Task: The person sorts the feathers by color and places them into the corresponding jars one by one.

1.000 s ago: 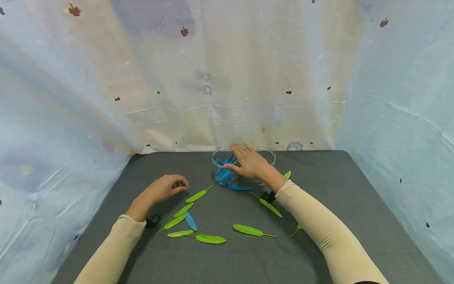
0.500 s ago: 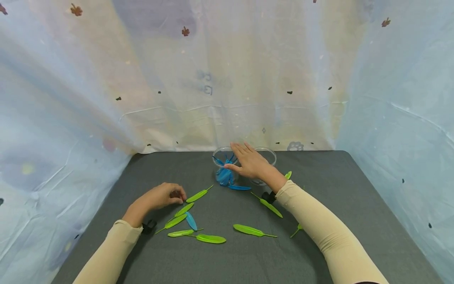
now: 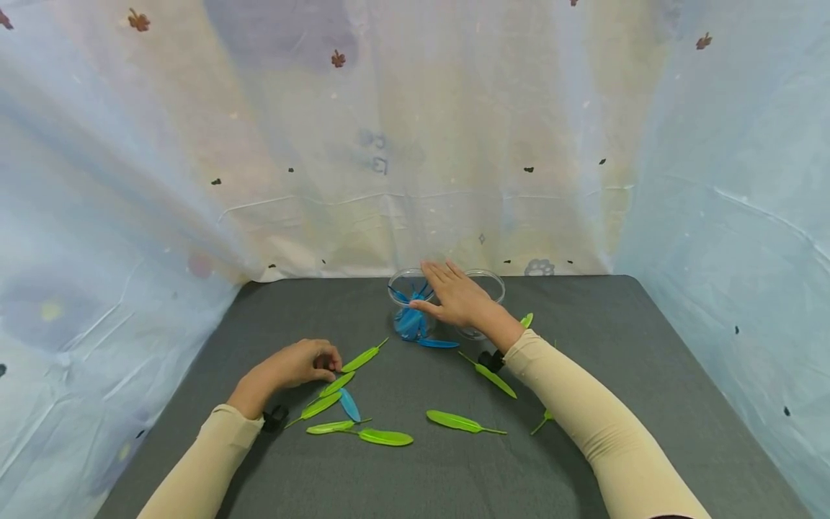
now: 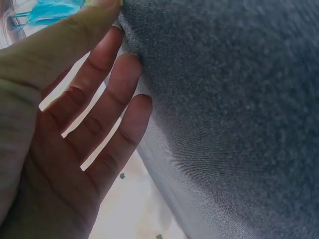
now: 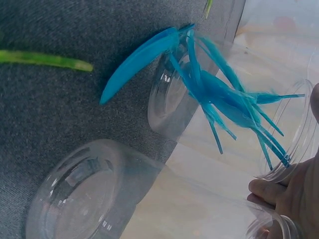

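In the head view, my left hand (image 3: 300,364) is low over the table, thumb and forefinger tips together at the lower end of a green feather (image 3: 362,358). Its other three fingers show loosely bent in the left wrist view, where the pinching tips run off the top edge. My right hand (image 3: 457,295) rests with straight fingers across the rims of two clear plastic jars. The left jar (image 5: 164,112) holds a bunch of blue feathers (image 5: 227,102); inside the right jar (image 5: 75,199) no feathers show. One blue feather (image 3: 437,344) lies at the left jar's foot.
Several green feathers (image 3: 385,437) and a blue feather (image 3: 349,405) lie on the grey tabletop (image 3: 415,483) at front left. More green feathers (image 3: 459,421) lie to the right, some partly under my right forearm. A patterned curtain (image 3: 454,144) hangs behind the table.
My left hand has come down and a little back toward me, onto the end of the green feather, which has shifted slightly. The right hand and the jars have stayed put.
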Action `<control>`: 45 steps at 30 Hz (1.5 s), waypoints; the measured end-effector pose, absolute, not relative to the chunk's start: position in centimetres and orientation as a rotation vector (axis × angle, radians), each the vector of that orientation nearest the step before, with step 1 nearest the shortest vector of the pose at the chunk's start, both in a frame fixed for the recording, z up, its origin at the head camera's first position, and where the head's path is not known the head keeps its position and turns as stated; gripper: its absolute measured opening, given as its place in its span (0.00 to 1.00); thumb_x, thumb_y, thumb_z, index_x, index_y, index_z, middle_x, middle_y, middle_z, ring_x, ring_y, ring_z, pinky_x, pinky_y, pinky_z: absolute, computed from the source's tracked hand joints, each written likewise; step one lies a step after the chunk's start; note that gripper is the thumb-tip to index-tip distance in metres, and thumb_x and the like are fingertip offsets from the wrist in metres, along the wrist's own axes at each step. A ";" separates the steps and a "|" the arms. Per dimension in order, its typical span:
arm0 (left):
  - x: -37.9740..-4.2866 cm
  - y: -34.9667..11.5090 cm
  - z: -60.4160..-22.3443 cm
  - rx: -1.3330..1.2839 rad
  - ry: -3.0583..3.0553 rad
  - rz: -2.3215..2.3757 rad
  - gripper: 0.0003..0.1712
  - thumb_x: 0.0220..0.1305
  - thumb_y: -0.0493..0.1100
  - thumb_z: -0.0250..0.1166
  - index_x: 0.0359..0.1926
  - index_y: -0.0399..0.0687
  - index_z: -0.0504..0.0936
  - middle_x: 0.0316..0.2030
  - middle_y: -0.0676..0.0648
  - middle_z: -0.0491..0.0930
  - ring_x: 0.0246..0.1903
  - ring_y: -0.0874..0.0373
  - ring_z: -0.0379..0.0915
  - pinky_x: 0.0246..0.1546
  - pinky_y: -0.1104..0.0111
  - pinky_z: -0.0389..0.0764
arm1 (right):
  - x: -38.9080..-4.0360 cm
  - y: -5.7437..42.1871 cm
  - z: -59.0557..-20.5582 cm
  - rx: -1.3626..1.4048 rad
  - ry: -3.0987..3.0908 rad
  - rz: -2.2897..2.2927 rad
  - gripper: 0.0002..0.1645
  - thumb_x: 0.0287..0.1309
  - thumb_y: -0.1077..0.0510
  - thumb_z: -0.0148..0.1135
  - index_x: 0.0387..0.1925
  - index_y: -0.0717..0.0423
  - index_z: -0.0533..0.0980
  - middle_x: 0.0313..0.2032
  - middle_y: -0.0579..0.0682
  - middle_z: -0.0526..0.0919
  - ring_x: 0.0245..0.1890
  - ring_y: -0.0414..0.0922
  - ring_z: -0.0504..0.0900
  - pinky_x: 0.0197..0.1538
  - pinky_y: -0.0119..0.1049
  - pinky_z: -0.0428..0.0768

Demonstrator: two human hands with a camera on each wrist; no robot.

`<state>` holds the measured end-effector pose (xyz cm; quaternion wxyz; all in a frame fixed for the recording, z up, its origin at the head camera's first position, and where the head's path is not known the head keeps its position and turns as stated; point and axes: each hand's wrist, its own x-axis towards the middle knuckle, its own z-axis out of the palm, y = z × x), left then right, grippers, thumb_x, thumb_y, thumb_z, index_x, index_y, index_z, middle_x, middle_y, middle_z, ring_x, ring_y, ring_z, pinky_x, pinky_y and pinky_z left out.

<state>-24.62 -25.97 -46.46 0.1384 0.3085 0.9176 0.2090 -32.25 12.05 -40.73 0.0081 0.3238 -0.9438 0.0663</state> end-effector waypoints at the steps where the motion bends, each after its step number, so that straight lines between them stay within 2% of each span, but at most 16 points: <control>1: -24.6 -25.9 -46.5 0.887 2.656 0.599 0.05 0.70 0.44 0.75 0.41 0.61 0.86 0.38 0.60 0.78 0.32 0.67 0.74 0.33 0.69 0.80 | -32.2 12.0 -40.7 1.009 -2.951 0.210 0.59 0.78 0.24 0.44 0.88 0.56 0.39 0.86 0.56 0.44 0.86 0.52 0.45 0.87 0.51 0.35; 5: -24.6 -25.7 -46.3 0.889 2.659 0.581 0.04 0.71 0.44 0.74 0.39 0.58 0.87 0.38 0.60 0.78 0.32 0.67 0.73 0.33 0.69 0.79 | -32.1 12.0 -40.6 0.996 -2.951 0.209 0.59 0.78 0.23 0.43 0.88 0.56 0.39 0.86 0.56 0.45 0.86 0.52 0.45 0.87 0.51 0.35; 12: -24.2 -25.6 -45.9 0.878 2.661 0.570 0.07 0.71 0.42 0.74 0.37 0.60 0.85 0.36 0.60 0.76 0.31 0.67 0.71 0.33 0.69 0.78 | -32.0 12.0 -40.6 1.007 -2.941 0.203 0.58 0.79 0.24 0.44 0.87 0.58 0.40 0.86 0.57 0.46 0.86 0.55 0.47 0.87 0.54 0.39; 20: -24.0 -25.5 -45.8 0.884 2.638 0.577 0.07 0.73 0.43 0.73 0.37 0.60 0.84 0.37 0.59 0.76 0.32 0.67 0.71 0.34 0.69 0.79 | -32.0 12.0 -40.6 1.010 -2.942 0.214 0.58 0.79 0.24 0.44 0.87 0.58 0.41 0.86 0.57 0.46 0.86 0.55 0.47 0.87 0.52 0.37; 26: -24.0 -25.6 -45.9 0.888 2.603 0.598 0.06 0.75 0.43 0.71 0.38 0.58 0.84 0.38 0.58 0.76 0.33 0.67 0.71 0.35 0.68 0.79 | -32.0 12.0 -40.5 1.008 -2.946 0.196 0.58 0.79 0.24 0.43 0.87 0.57 0.40 0.86 0.56 0.45 0.86 0.55 0.46 0.87 0.54 0.40; 33: -24.0 -25.9 -46.2 0.894 2.588 0.632 0.06 0.77 0.42 0.69 0.39 0.57 0.84 0.39 0.57 0.76 0.33 0.66 0.72 0.35 0.68 0.79 | -31.9 11.9 -40.3 1.002 -2.958 0.204 0.58 0.79 0.24 0.44 0.87 0.57 0.40 0.86 0.56 0.45 0.86 0.53 0.45 0.87 0.53 0.38; 39: -24.2 -26.2 -45.9 0.822 2.588 0.684 0.05 0.79 0.41 0.65 0.41 0.55 0.82 0.35 0.56 0.79 0.30 0.63 0.74 0.32 0.67 0.80 | -31.8 11.9 -40.3 0.997 -2.964 0.215 0.58 0.79 0.24 0.44 0.88 0.57 0.40 0.86 0.56 0.45 0.86 0.52 0.44 0.87 0.51 0.35; 45: -24.3 -26.8 -45.1 0.795 2.618 0.726 0.03 0.80 0.42 0.65 0.43 0.53 0.80 0.36 0.55 0.80 0.33 0.61 0.76 0.34 0.66 0.80 | -31.9 11.9 -40.5 0.999 -2.960 0.214 0.58 0.78 0.24 0.44 0.88 0.56 0.40 0.86 0.56 0.45 0.86 0.52 0.44 0.87 0.50 0.35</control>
